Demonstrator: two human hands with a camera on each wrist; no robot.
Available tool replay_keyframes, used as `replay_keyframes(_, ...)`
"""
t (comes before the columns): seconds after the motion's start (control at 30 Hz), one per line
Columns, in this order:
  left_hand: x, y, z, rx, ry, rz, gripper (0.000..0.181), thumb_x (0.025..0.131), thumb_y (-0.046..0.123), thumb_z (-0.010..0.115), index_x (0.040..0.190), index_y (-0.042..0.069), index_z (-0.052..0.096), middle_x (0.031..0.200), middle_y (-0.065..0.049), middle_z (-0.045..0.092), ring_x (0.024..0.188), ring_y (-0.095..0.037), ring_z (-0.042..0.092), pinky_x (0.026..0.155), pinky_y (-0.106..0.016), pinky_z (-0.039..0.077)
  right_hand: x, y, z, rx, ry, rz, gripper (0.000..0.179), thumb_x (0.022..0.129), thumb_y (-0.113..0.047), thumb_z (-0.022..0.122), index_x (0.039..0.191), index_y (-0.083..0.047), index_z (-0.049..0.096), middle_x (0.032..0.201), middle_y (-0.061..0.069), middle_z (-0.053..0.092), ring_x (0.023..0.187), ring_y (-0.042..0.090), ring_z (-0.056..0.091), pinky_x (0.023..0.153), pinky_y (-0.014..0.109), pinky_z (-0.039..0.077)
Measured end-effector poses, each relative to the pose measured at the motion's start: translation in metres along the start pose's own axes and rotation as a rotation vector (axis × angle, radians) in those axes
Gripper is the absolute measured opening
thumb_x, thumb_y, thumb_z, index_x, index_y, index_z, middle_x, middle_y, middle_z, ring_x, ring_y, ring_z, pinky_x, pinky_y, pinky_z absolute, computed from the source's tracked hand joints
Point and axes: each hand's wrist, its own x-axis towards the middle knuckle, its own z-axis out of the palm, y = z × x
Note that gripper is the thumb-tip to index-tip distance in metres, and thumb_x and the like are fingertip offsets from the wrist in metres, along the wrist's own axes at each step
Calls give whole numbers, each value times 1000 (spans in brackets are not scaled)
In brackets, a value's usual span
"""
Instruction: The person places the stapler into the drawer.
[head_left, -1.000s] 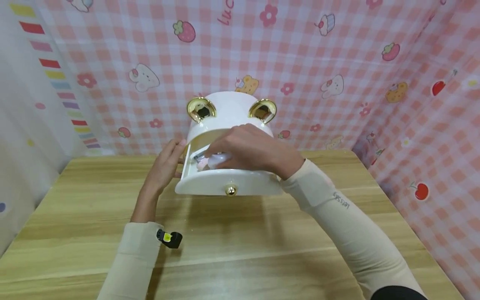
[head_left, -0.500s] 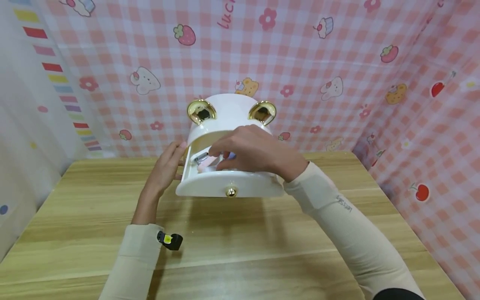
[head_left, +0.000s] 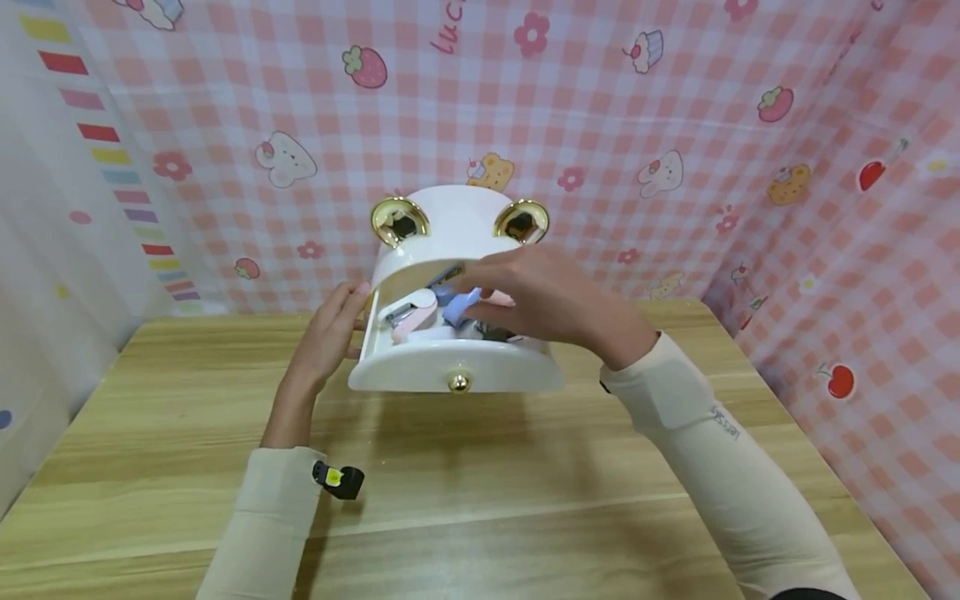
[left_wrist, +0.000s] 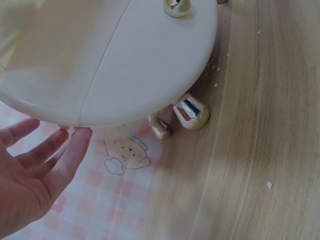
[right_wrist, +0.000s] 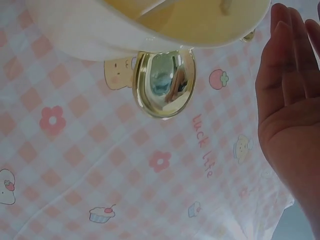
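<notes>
A white rounded box (head_left: pixel 457 221) with two gold ear-like ornaments stands on the table, its drawer (head_left: pixel 420 367) pulled out. My left hand (head_left: pixel 327 333) is at the box's left side. In the left wrist view its fairly straight fingers (left_wrist: pixel 67 160) touch the curved wall. Over the drawer's right half hovers my right hand (head_left: pixel 536 292), fingers extended beside a blue curved piece (head_left: pixel 460 308). Further left in the drawer lie a white piece with metal (head_left: pixel 408 307) and a pink strip (head_left: pixel 414 323). The right hand covers part of the contents.
A gold knob (head_left: pixel 459 382) sits on the drawer front. Gold feet (left_wrist: pixel 192 112) show under the box. Behind it hangs a pink checked cloth (head_left: pixel 442 108), with more cloth at both sides. The wooden table (head_left: pixel 465 517) extends toward me.
My right hand has moved right and is no longer around a pale translucent thing. The pink strip, white piece and blue pieces now show. The left hand stays on the box.
</notes>
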Motion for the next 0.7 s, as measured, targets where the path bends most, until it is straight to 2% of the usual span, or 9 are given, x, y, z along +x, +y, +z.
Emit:
replay_keyframes(0.2, 1, -1, 1, -7, -1, 1, 67, 106, 57, 35, 141, 0, 42, 135, -28, 49, 117, -46, 57, 71, -41, 61, -15, -3, -7, -3, 10, 61, 28, 94, -23, 76, 120, -10, 73, 106, 4, 74, 82, 17, 67, 69, 35, 55)
replay_keyframes(0.37, 2, 0, 0, -8, 3, 1, 68, 106, 57, 35, 141, 0, 42, 135, -28, 50, 119, -46, 56, 74, -46, 61, -24, -7, -12, -64, 77, 74, 35, 93, -25, 77, 124, -11, 72, 107, 5, 74, 87, 18, 69, 66, 37, 55)
replay_keyframes(0.5, 1, 0, 0, -10, 2, -2, 68, 106, 58, 36, 142, 1, 42, 135, -27, 50, 119, -45, 56, 74, -47, 61, -31, -11, -13, -84, 155, 31, 34, 91, -24, 80, 122, -12, 74, 103, 5, 75, 82, 17, 69, 60, 34, 53)
replay_keyframes(0.7, -1, 0, 1, -7, 3, 1, 67, 106, 58, 36, 141, 1, 43, 133, -27, 51, 117, -44, 58, 72, -45, 61, -40, -19, -12, -136, 260, -85, 29, 87, -18, 83, 113, -9, 74, 100, 5, 74, 81, 19, 69, 62, 35, 56)
